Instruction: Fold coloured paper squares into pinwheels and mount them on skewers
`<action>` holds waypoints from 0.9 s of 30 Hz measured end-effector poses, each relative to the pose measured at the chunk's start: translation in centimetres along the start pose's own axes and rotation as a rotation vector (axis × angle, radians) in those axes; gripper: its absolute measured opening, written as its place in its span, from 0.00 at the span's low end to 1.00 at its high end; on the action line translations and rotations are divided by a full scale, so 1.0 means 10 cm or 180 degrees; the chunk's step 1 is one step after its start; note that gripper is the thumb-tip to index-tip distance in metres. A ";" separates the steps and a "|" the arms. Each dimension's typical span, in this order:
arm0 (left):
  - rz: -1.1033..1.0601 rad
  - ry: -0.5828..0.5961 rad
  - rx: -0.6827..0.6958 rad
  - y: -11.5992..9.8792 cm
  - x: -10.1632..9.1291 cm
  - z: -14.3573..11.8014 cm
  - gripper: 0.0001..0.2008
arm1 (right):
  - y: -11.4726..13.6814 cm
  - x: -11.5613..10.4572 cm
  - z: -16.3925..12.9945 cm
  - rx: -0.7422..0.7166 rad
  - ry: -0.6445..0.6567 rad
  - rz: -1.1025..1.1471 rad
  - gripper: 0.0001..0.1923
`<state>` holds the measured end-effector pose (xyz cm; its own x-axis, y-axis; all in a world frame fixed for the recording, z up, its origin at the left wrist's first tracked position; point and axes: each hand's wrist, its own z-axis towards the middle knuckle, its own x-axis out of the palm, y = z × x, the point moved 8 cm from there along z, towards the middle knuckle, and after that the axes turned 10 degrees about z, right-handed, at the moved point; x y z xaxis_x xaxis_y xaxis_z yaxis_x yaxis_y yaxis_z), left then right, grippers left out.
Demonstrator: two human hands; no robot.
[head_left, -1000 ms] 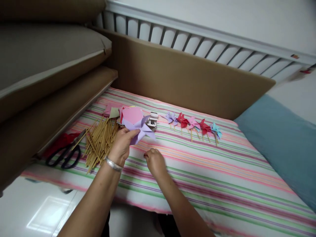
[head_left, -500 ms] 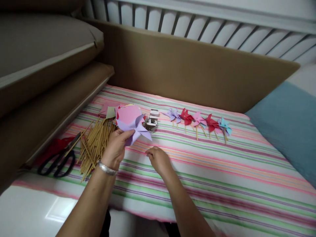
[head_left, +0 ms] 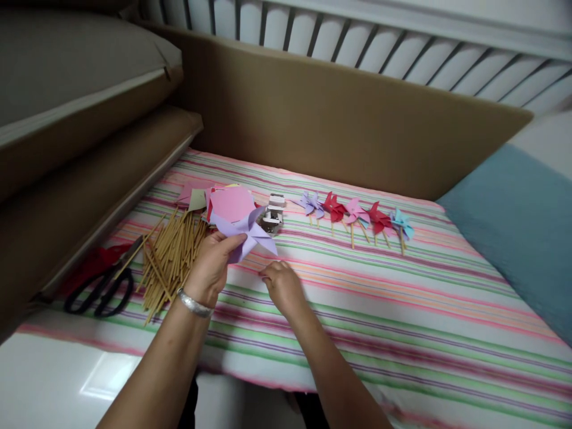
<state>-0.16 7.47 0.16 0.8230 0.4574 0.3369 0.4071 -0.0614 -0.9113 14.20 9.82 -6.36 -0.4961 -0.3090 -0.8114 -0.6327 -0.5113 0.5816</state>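
- Striped bedding (head_left: 402,310) in pink, green and white fills the middle of the head view, with a brown padded board (head_left: 339,119) along the top and white rails above it.
- Left hand (head_left: 210,268), bracelet on the wrist, is closed on a lilac paper pinwheel (head_left: 245,232), thumb on top and fingers under its lower edge; it holds the paper just above the bedding, a little left of centre.
- Right hand (head_left: 279,283) sits low on the bedding just right of the pinwheel, fingers curled and pinched together. Whether it has something small between the fingertips, I cannot tell.
- That pinwheel looks light and thin, folded paper with pointed vanes that would crease easily. My call: take it near the centre where the folds meet, not by a vane tip.
- Colour is a pale lilac, the points fanning out to the right and lower right.
- Behind it, a stack of paper pieces (head_left: 230,202), pink on top, lies on the bedding.
- Bundle of thin wooden sticks (head_left: 172,256) is spread out to the left of the hand, touching the paper stack's edge.
- Black-handled scissors (head_left: 100,289) lie at the left of the frame, partly over something red.
- Small silvery stapler-like tool (head_left: 273,215) sits just right of the held pinwheel.
- Row of five finished pinwheels (head_left: 355,215) on sticks runs across centre right: lilac, red, pink, red, blue.
- Blue pillow (head_left: 518,226) closes off the right side.
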 end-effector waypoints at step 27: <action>0.0273 -0.0108 0.0010 0.35 0.19 0.03 0.12 | 0.30 -1.13 -0.18 -0.0223 -0.1401 0.2066 0.06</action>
<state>2.70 8.35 -2.43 0.8409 0.4804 0.2493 0.3344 -0.0989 -0.9372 18.97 10.35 4.40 -0.9527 -0.2246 -0.2047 -0.1042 -0.3912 0.9144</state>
